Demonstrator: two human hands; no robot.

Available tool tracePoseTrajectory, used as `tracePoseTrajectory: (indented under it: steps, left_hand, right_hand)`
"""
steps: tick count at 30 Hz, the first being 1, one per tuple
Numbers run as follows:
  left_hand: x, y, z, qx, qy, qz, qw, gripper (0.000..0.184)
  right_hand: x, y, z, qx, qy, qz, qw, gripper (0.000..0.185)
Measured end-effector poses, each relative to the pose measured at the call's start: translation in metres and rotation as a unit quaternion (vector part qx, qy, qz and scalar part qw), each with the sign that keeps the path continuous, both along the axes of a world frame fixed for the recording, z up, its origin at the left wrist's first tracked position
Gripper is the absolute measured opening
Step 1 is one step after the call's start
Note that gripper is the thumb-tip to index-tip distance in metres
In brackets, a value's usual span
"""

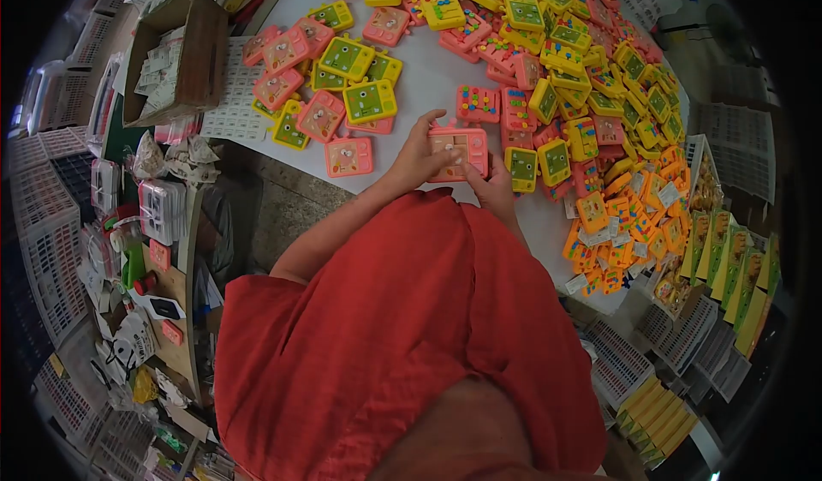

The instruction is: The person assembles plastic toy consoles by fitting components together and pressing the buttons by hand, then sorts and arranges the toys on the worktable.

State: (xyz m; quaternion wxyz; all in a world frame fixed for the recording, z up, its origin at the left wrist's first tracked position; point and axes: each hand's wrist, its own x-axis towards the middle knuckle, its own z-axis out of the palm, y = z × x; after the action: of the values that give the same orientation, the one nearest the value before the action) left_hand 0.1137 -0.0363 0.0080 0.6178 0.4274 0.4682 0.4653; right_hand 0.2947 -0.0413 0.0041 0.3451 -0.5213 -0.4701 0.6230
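Note:
A small pink plastic toy [440, 143] with a picture panel on its face is held at the near edge of the white table [411, 78]. My left hand [413, 157] grips its left side, the thumb reaching across the front. On the right side my right hand [492, 188] holds the same toy, its thumb also on the face. Just beyond lies another pink toy [478, 104] with coloured beads. Close to my right hand is a yellow toy [521, 169] with a green panel, and left of my hands a pink toy [349, 156] lies face up.
A large heap of yellow and pink toys [565, 57] covers the table's right side, with orange toys [629, 215] at its near end. At left stand an open cardboard box [193, 61] and a sheet of labels [235, 95]. A cluttered shelf [175, 310] is at my left.

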Motion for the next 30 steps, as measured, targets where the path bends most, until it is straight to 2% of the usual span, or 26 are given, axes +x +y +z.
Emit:
tracePoseTrajectory:
  steps: [1, 3, 7, 9, 10, 13, 15, 16, 18, 19, 22, 24, 25, 27, 29, 30]
  left_hand:
    - [0.002, -0.003, -0.001, 0.0, -0.001, 0.001, 1.0, 0.065]
    - [0.006, -0.01, -0.005, 0.11, 0.247, -0.022, 0.963, 0.075]
    - [-0.002, -0.004, -0.009, 0.078, 0.247, -0.039, 0.965, 0.088]
    - [-0.006, 0.002, -0.015, 0.005, 0.022, -0.049, 0.999, 0.09]
    - [-0.007, 0.003, -0.015, 0.006, 0.022, -0.049, 0.999, 0.09]
    - [-0.005, 0.003, -0.005, 0.013, 0.081, -0.062, 0.995, 0.092]
    - [-0.003, 0.003, 0.007, -0.008, 0.15, -0.046, 0.988, 0.089]
    - [-0.003, 0.005, 0.008, -0.007, 0.152, -0.045, 0.987, 0.089]
    - [-0.005, 0.007, 0.007, 0.049, 0.173, -0.03, 0.983, 0.087]
    - [-0.008, 0.011, 0.002, 0.049, 0.174, -0.03, 0.983, 0.087]
    - [-0.033, 0.044, -0.024, 0.151, 0.26, 0.038, 0.953, 0.081]
    - [-0.07, 0.072, -0.033, 0.154, 0.317, 0.073, 0.933, 0.075]
    - [-0.093, 0.085, -0.034, 0.143, 0.329, 0.09, 0.929, 0.071]
    - [-0.143, 0.117, -0.037, 0.138, 0.394, 0.1, 0.903, 0.062]
    - [-0.182, 0.145, -0.035, 0.107, 0.341, 0.173, 0.918, 0.057]
    - [-0.203, 0.16, -0.038, 0.08, 0.403, 0.168, 0.896, 0.056]
  right_hand:
    - [0.0, 0.002, 0.002, 0.0, -0.001, 0.001, 1.0, 0.042]
    - [0.001, 0.006, 0.008, -0.069, -0.027, -0.038, 0.997, 0.039]
    - [0.0, 0.008, 0.009, -0.08, -0.031, -0.012, 0.996, 0.037]
    - [-0.002, 0.007, 0.013, -0.044, -0.015, 0.028, 0.999, 0.034]
    - [-0.004, 0.007, 0.015, -0.044, -0.016, 0.028, 0.999, 0.034]
    - [-0.013, 0.006, 0.018, -0.019, -0.078, -0.009, 0.997, 0.036]
    - [-0.016, 0.006, 0.015, -0.109, -0.118, -0.039, 0.986, 0.035]
    - [-0.013, 0.007, 0.007, -0.108, -0.117, -0.038, 0.987, 0.035]
    - [-0.007, 0.008, -0.005, -0.159, -0.001, -0.051, 0.986, 0.034]
    - [-0.008, 0.009, -0.007, -0.159, 0.0, -0.051, 0.986, 0.034]
    - [-0.006, 0.01, -0.019, -0.111, 0.027, -0.025, 0.993, 0.034]
    - [0.009, 0.002, -0.065, -0.089, -0.131, 0.019, 0.987, 0.032]
    - [0.013, -0.003, -0.083, -0.087, -0.131, 0.018, 0.987, 0.032]
    - [0.022, -0.015, -0.109, -0.026, -0.232, 0.048, 0.971, 0.027]
    - [0.02, -0.024, -0.119, 0.016, -0.263, 0.087, 0.961, 0.026]
    - [0.019, -0.026, -0.124, 0.058, -0.292, 0.126, 0.946, 0.025]
